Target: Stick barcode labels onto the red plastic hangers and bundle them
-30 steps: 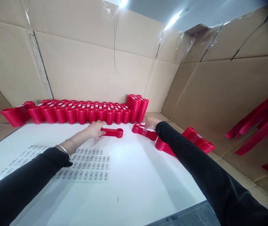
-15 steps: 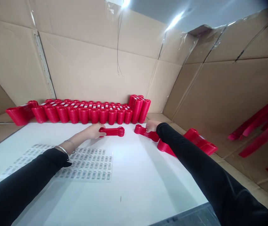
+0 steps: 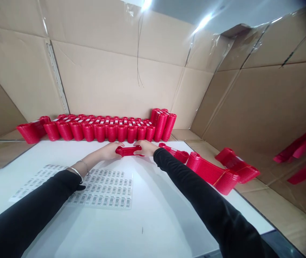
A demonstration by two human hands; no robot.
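"Red, nearly everything on this white table [image 3: 153,222]. What are the hands on?"

"A small red stack [image 3: 128,151] of thin pieces, near the back. The left hand [image 3: 112,151] has the left end, fingers closed narrowly round it, and the right hand [image 3: 146,147] pinches the other end."

"Flat on the surface, or lifted?"

"I can't tell. It lies sideways between them, anyway."

"And what's beside the right wrist?"

"Another low stack [image 3: 178,154], partly behind the black sleeve [image 3: 185,182]. Just right of that comes a thicker stack [image 3: 208,171] with a band round it, then a further banded stack [image 3: 237,165] by the cardboard."

"What about the back edge?"

"A long row of red stacks [image 3: 99,132] stands there, small white labels on their tops. Taller stacks [image 3: 164,125] rise at its right end, close to the cardboard wall [image 3: 101,79]."

"Anything under the left arm?"

"Sheets of barcode stickers [image 3: 107,188], lying flat, partly covered by the forearm. There's a silver bangle [image 3: 77,172] at that wrist, right by the cuff."

"And over on the far right?"

"Red strips [image 3: 300,143] in front of the cardboard. Two thin wires [image 3: 138,53] dangle against the back wall."
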